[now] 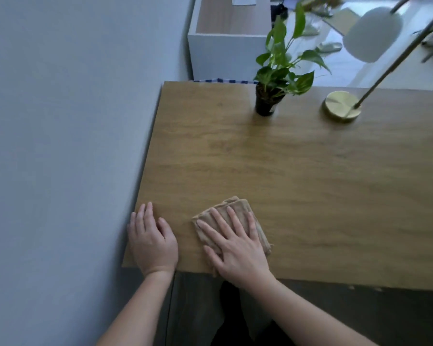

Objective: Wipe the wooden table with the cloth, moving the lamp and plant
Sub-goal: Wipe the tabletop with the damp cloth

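while the head camera looked down, the right hand (238, 248) lay flat with its fingers spread on the folded cloth (231, 221), pressing it down instead of gripping it. the cloth sat on the wooden table (298, 176) near the front edge, close to the left corner. the left hand (153, 239) rested flat and open on the bare wood at that corner, just beside the cloth, and it held nothing. the plant (273, 96) in its dark pot stood far back on the table, well apart from both hands. the lamp (341, 106) stood near it, with its round gold base on the wood and its white shade hanging above. it looked like the job was only at its start. the wood showed no wet marks, so i could not tell how much was wiped. the plant and lamp looked like they were not yet moved, and the wood under them was left to wipe.
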Demonstrator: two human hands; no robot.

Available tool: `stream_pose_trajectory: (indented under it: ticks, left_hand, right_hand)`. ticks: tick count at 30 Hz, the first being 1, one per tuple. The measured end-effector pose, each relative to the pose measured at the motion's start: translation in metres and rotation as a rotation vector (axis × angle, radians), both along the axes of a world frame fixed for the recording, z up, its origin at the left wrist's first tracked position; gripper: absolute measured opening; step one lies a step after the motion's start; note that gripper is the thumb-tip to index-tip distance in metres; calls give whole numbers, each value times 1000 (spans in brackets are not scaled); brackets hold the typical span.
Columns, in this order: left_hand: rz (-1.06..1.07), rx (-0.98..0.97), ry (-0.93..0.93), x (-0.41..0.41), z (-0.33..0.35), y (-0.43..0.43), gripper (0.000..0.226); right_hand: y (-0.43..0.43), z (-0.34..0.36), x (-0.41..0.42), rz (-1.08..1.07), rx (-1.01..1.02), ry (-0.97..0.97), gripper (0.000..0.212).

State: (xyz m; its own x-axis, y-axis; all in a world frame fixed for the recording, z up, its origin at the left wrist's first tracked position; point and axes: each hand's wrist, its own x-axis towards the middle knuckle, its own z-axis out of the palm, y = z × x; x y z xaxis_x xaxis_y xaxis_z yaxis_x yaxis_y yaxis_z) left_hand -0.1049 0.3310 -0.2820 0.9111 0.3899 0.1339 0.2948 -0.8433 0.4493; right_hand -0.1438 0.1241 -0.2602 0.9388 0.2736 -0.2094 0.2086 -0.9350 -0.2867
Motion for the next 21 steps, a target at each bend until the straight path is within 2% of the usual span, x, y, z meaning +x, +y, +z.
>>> stream_pose_trajectory:
  ticks: [4,7,9,12,14,17,21]
  left_hand:
    - [-181,62,7,0,10,-50,53]
    - [-347,80,49,1,15,-92,55]
    - [-422,106,108,-2,14,-113,59]
    - [-459,178,177,-5,10,-124,62]
    - [-445,189,193,-5,10,-125,63]
    - [-459,176,217,-7,16,-127,64]
    - [-450,177,231,-8,19,-127,64]
  right_hand:
    - [-102,9,-41,-179,-84,14,65]
    - [-176,14,-33,-399,-138,51,64]
    - [-192,13,-4,-576,-117,75,63]
    - [-169,5,33,-759,-85,94,62]
    - [-150,3,28,-679,-73,79,62]
    - [-145,3,-22,-469,-88,-1,64]
    - [-153,-2,-56,-447,-100,-18,65]
